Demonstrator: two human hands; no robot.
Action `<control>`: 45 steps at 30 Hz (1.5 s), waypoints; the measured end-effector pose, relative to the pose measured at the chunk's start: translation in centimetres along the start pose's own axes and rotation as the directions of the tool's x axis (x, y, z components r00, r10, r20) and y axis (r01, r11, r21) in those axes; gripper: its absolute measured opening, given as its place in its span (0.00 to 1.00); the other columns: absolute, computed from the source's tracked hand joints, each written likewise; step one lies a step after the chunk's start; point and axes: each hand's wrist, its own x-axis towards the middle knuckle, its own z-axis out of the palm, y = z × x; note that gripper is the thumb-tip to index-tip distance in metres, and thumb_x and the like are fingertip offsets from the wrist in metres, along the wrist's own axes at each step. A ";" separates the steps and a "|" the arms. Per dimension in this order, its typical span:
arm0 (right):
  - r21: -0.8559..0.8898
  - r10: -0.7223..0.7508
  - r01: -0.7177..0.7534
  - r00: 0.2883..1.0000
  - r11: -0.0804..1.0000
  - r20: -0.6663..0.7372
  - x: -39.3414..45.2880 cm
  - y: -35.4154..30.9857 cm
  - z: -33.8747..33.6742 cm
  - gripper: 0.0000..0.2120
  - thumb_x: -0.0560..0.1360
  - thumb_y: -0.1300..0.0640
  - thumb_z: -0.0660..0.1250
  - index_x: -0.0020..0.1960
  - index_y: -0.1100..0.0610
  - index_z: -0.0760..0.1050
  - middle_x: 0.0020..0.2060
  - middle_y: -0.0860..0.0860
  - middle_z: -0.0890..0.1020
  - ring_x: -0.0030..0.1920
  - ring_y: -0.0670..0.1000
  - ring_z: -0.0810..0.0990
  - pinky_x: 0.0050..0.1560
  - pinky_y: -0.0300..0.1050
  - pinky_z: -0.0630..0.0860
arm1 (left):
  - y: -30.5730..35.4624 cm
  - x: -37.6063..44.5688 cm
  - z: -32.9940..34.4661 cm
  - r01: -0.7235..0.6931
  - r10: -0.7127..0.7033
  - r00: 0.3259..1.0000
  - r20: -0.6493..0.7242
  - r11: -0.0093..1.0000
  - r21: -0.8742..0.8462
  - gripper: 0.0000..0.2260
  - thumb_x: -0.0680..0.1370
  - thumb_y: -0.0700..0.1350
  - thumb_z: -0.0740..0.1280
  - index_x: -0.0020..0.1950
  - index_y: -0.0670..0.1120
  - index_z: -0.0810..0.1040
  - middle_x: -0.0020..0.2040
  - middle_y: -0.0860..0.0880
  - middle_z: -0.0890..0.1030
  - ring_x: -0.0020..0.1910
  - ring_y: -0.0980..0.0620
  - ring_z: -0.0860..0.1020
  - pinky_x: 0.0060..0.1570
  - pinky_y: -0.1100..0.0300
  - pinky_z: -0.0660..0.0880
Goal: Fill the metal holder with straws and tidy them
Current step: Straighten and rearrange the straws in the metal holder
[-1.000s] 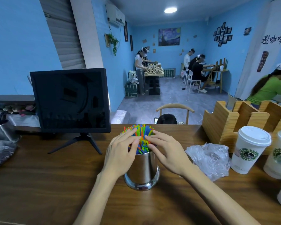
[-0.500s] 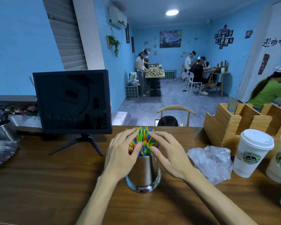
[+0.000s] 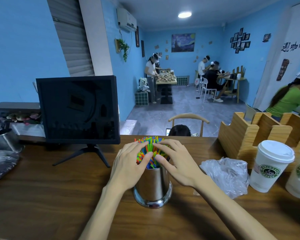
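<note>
A metal holder (image 3: 152, 186) stands upright mid-counter (image 3: 42, 196), packed with coloured straws (image 3: 150, 144). The left hand (image 3: 130, 163) and right hand (image 3: 177, 163) press flat-fingered on the straw tops, gripping nothing. An uneven push could tip the holder and spill them.

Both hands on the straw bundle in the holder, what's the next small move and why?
Probably squeeze the bundle inward and pat the tips level. The straws fan out unevenly above the metal holder, and the left hand and right hand already cup them from either side with fingers spread over the tops.
</note>
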 end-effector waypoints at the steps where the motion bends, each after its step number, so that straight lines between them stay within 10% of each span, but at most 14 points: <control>1: 0.016 0.001 -0.001 1.000 1.000 0.006 0.2 -0.1 -0.2 0.28 0.82 0.34 0.52 0.76 0.45 0.69 0.68 0.42 0.73 0.71 0.43 0.66 0.73 0.47 0.64 | 0.0 0.1 0.0 -0.002 0.002 1.000 0.009 1.000 -0.007 0.27 0.77 0.67 0.53 0.73 0.60 0.72 0.68 0.58 0.77 0.70 0.59 0.69 0.68 0.57 0.66; 18: -0.012 -0.153 0.153 0.977 0.988 -0.149 -0.8 0.1 -0.3 0.14 0.83 0.45 0.62 0.58 0.48 0.85 0.52 0.43 0.82 0.55 0.47 0.78 0.54 0.50 0.75 | 0.0 0.7 -0.4 -0.059 0.054 0.995 -0.085 0.997 -0.059 0.22 0.83 0.60 0.50 0.71 0.59 0.75 0.67 0.61 0.75 0.71 0.60 0.66 0.71 0.58 0.62; 27: -0.068 -0.131 0.124 0.985 0.990 -0.112 -1.1 0.4 -0.3 0.20 0.82 0.39 0.60 0.63 0.48 0.82 0.58 0.44 0.80 0.59 0.49 0.77 0.57 0.50 0.75 | -1.5 -1.1 -0.8 -0.073 0.049 0.949 -0.311 0.995 -0.067 0.16 0.79 0.57 0.65 0.42 0.51 0.89 0.44 0.60 0.81 0.50 0.55 0.74 0.49 0.70 0.69; 36: -0.070 -0.147 0.141 0.984 0.988 -0.096 -0.8 -0.3 0.1 0.20 0.83 0.40 0.59 0.63 0.48 0.83 0.63 0.45 0.78 0.64 0.48 0.75 0.64 0.47 0.71 | -1.4 -2.1 -0.8 -0.125 0.088 0.944 -0.317 0.987 -0.099 0.12 0.78 0.54 0.67 0.56 0.53 0.87 0.58 0.56 0.79 0.58 0.56 0.74 0.57 0.68 0.71; 45: -0.056 -0.235 0.231 0.969 0.971 -0.073 -0.9 -1.4 0.7 0.17 0.83 0.42 0.62 0.69 0.45 0.78 0.66 0.45 0.77 0.70 0.48 0.73 0.70 0.48 0.67 | -1.9 -2.6 -0.8 -0.145 0.107 0.938 -0.331 0.985 -0.092 0.11 0.79 0.51 0.67 0.55 0.50 0.87 0.53 0.56 0.82 0.55 0.55 0.78 0.59 0.68 0.70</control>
